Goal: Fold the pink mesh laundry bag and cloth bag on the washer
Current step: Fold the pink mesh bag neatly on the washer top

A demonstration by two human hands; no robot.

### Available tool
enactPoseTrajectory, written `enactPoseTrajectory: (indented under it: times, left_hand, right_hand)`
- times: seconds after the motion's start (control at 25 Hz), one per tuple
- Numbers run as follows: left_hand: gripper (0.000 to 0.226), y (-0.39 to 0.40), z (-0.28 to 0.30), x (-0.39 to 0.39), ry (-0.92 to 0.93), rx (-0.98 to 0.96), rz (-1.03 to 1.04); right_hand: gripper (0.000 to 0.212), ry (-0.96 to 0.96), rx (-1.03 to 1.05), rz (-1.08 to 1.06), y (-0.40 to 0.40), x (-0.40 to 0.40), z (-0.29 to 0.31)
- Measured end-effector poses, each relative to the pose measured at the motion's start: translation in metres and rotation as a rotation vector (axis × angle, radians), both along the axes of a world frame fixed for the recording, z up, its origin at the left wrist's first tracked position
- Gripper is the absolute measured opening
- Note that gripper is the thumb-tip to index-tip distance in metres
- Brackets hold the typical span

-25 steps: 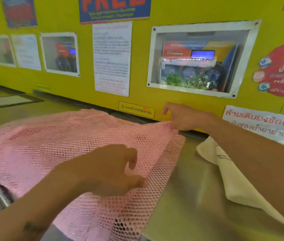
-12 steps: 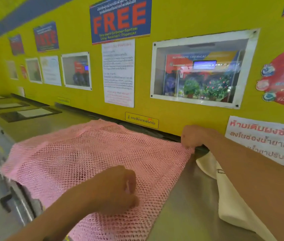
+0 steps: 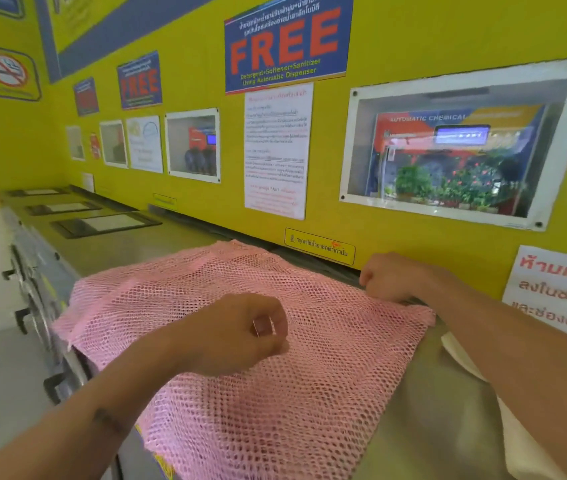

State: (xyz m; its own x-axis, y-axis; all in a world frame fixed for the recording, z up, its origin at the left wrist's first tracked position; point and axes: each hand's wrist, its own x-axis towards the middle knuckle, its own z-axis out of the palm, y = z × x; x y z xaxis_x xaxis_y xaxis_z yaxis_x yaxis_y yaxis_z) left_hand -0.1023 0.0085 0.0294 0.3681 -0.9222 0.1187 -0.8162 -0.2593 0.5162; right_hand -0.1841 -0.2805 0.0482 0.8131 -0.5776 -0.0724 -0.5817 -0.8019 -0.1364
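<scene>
The pink mesh laundry bag (image 3: 327,368) lies spread flat on the steel washer top (image 3: 424,420), its near edge hanging over the front. My left hand (image 3: 240,336) hovers curled over the middle of the mesh, with a small shiny bit pinched between thumb and fingers. At the bag's far right corner, close to the wall, my right hand (image 3: 391,277) is closed on the mesh edge. Mostly hidden under my right forearm, the cream cloth bag (image 3: 517,438) lies to the right of the mesh.
A yellow wall (image 3: 396,223) with posters and a glazed window stands right behind the washer top. More washer tops with dark lids (image 3: 102,223) run off to the left. Machine fronts with handles (image 3: 29,306) drop to a grey floor on the left.
My right hand went from open fingers near the wall to a fist on the bag's far right corner. The mesh has been pulled flatter and my left hand has curled shut. The view tilted up.
</scene>
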Motion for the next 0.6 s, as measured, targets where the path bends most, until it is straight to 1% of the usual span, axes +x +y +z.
enactPoseTrajectory:
  times: [0.08,0.2,0.36,0.44,0.48,0.52,0.56,0.6]
  left_hand:
    - [0.008,0.007,0.005,0.021,-0.002,-0.048,0.023]
    - [0.006,0.017,0.009,0.069,-0.033,-0.092,0.086]
    - [0.003,0.034,0.0,0.159,-0.069,-0.164,0.221]
    - [0.002,0.043,-0.013,0.207,-0.14,-0.193,0.295]
    - [0.013,0.048,-0.023,0.232,-0.201,-0.178,0.337]
    - [0.029,0.052,-0.033,0.253,-0.268,-0.106,0.378]
    - [0.044,0.056,-0.042,0.27,-0.306,0.003,0.415]
    - [0.055,0.058,-0.052,0.284,-0.32,0.12,0.435]
  right_hand:
    - [0.034,-0.021,0.001,0.045,0.013,0.019,0.002]
    - [0.037,-0.084,0.026,0.107,0.029,0.051,0.006]
    - [0.036,-0.101,0.025,0.137,0.05,0.112,0.013]
    - [0.038,-0.098,0.007,0.156,0.061,0.148,0.011]
    - [0.044,-0.088,0.001,0.161,0.068,0.17,0.007]
    - [0.052,-0.091,-0.008,0.165,0.072,0.191,0.003]
    - [0.058,-0.095,-0.005,0.17,0.077,0.213,-0.004]
    - [0.064,-0.098,0.011,0.179,0.083,0.234,-0.01]
